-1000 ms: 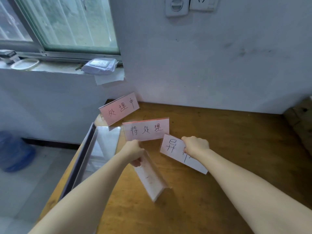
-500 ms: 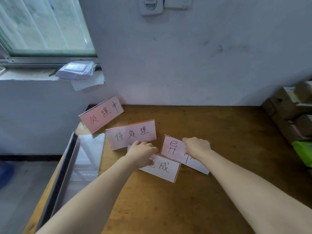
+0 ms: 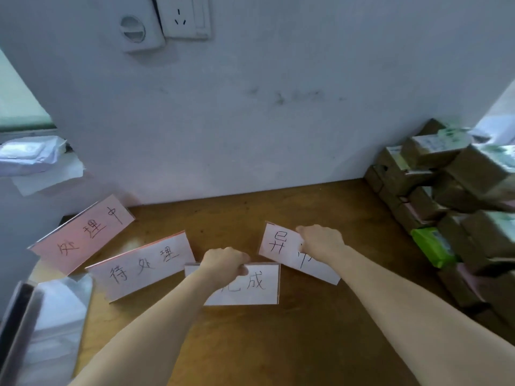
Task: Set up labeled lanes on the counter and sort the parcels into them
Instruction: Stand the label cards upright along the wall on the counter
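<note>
We see the left grip [image 3: 225, 261] clamped over the top edge of the near card [image 3: 252, 285], upright on the wooden bench [image 3: 278, 344], and the right grip [image 3: 320, 240] clamped on the top edge of the right card [image 3: 278, 243], just beyond it. Two more labelled cards stand free to the left: the middle card [image 3: 142, 267] just beside the near one, the pink card [image 3: 83, 232] farther left by the wall. The parcels [image 3: 451, 188], brown boxes with a green packet [image 3: 430, 245] among them, sit stacked at the bench's right end against the wall, well apart from the cards.
</note>
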Motion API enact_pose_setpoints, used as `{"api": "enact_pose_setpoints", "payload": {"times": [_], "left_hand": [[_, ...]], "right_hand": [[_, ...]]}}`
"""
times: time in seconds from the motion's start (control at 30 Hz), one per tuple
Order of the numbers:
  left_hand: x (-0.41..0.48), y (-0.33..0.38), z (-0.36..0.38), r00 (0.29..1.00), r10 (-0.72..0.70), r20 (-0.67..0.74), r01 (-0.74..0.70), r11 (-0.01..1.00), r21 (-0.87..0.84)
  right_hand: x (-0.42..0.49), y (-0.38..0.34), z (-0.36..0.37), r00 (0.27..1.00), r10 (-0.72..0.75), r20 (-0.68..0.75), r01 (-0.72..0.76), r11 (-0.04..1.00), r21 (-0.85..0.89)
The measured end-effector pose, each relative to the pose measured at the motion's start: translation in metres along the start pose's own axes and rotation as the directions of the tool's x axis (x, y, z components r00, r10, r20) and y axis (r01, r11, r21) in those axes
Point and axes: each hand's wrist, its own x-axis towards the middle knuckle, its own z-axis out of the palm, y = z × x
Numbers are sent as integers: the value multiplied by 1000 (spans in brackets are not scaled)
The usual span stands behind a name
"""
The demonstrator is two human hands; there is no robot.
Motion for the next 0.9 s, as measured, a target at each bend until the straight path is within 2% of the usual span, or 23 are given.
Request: {"api": "enact_pose_setpoints", "payload": {"times": [0.23,0.4,0.53,0.67,0.8,0.9], "left_hand": [[85,38,-40,989,-113,-93,117,992,37],[152,44,-69,959,-227,-171,228,974,-18],[190,42,-81,939,-274,-208,273,961,-37],[221,44,-87,937,-256,-239,264,964,2],[240,44,-88,940,-277,-201,280,960,-15],[247,49,-86,957,-212,-196,219,975,15]], "right_hand": [[53,97,-30,996,86,1,-86,996,-10],[106,154,-44,996,80,-32,-81,996,-37],[146,178,-47,997,20,-71,-25,997,-71],[179,193,-43,994,-90,-66,85,993,-78],[197,200,-40,985,-169,-36,165,982,-88],[201,200,-40,976,-202,-78,198,978,-61]]}}
